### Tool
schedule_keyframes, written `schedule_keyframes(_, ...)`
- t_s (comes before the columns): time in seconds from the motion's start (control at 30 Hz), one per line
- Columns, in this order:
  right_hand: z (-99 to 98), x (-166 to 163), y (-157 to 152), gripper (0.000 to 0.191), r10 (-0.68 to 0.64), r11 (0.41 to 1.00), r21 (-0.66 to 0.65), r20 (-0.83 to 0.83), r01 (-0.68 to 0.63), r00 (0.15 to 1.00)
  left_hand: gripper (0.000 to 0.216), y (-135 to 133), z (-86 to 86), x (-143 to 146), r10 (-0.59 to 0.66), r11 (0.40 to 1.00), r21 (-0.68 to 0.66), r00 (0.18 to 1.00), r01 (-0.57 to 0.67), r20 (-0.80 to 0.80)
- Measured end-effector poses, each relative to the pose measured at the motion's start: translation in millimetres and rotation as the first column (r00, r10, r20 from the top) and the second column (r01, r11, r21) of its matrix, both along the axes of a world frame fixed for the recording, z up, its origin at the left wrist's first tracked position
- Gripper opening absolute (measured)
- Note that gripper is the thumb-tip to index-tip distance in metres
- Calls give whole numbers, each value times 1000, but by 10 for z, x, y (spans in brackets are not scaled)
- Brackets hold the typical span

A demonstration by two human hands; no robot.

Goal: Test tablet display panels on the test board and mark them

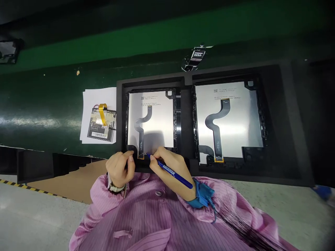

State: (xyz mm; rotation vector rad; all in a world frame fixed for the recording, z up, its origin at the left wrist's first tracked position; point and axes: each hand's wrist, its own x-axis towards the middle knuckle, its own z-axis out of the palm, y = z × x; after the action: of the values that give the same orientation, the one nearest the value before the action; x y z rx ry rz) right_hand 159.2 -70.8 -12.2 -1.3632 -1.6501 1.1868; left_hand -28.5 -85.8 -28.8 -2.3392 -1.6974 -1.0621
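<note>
A blue marker pen [176, 175] is gripped in my right hand [174, 165], its tip pointing at the lower edge of the left display panel [162, 120]. Curled near that panel's lower left corner is my left hand [120, 169]; its fingers are closed, and I cannot make out anything between them. The panel has a silver back with printed codes and a black curved flex cable [141, 134] running down to its bottom edge. It lies in a black foam tray [185, 118]. In the tray's right recess is a similar panel [238, 122] with its own flex cable [216, 130].
White paper sheets [86, 125] lie left of the tray, bearing a flat battery-like part [101, 130] with a yellow ribbon. A metal tally counter [196, 57] stands behind the tray on the green surface [99, 75]. Another dark-framed part [9, 50] is at the far left.
</note>
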Motion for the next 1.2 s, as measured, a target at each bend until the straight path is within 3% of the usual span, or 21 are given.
schedule_keyframes(0.1,14,59,-16,21,-52,999,16,-26,52,998,18,6,9,-11,-25,1000,-7,1000,25,-7)
schedule_keyframes(0.2,33,228,4,4,-226,971,75,-1,225,974,16,24,38,-16,-74,997,-29,996,73,-58)
schedule_keyframes(0.3,37,413,72,23,-358,925,199,179,322,917,15,42,55,-11,-87,996,-30,985,83,-147)
schedule_keyframes(0.43,-1,449,121,30,-306,945,239,419,222,855,15,60,51,2,-73,997,-30,973,68,-219)
schedule_keyframes(0.53,-12,352,101,34,-251,962,215,448,169,858,16,71,51,-5,-74,996,-57,969,63,-235)
schedule_keyframes(0.67,80,333,58,43,-237,967,-38,210,250,949,16,92,110,-56,-97,992,-92,984,83,-152)
schedule_keyframes(0.73,176,375,25,48,-243,954,-179,10,241,970,17,115,193,-69,-101,977,-191,994,91,-45)
schedule_keyframes(0.8,291,406,-6,48,-247,953,-226,-192,202,950,23,144,319,-44,-75,943,-315,991,107,112)
schedule_keyframes(0.9,433,374,18,45,-139,988,-131,-486,85,863,54,192,569,55,-33,899,-392,924,193,380)
schedule_keyframes(1.0,460,237,187,41,103,994,43,-665,-100,739,76,236,846,112,-1,852,-455,871,258,492)
schedule_keyframes(1.1,394,55,405,36,306,950,186,-718,-251,625,75,252,1077,21,91,807,-548,872,219,482)
schedule_keyframes(1.2,347,-84,499,39,402,914,257,-672,-314,622,65,230,1222,-149,187,806,-574,859,143,477)
